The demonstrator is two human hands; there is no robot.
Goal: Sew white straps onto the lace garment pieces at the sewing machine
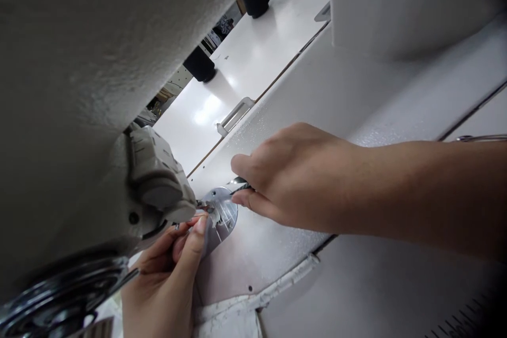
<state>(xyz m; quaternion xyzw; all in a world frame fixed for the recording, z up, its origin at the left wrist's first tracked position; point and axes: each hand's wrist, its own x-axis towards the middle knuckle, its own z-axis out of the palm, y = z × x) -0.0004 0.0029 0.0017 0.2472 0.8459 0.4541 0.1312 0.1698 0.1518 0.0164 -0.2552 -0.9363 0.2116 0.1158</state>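
Note:
My right hand (297, 177) reaches in from the right and grips what look like metal tweezers (240, 188). Their two slim arms stand slightly apart over the round metal needle plate (227, 216). At the lower left, my left hand (174, 264) is closed in a pinch beside the sewing machine's needle area. Whatever lies between its thumb and finger is too small to make out. Just above those fingertips is the presser foot (208, 208), partly hidden by the pale machine head (158, 174).
The machine's arm (99, 53) fills the upper left, with a shiny round metal part (63, 296) below it. Behind the bed (336, 100) are a metal hinge (235, 116) and two black posts (200, 65). Worn white tape (277, 286) edges the front.

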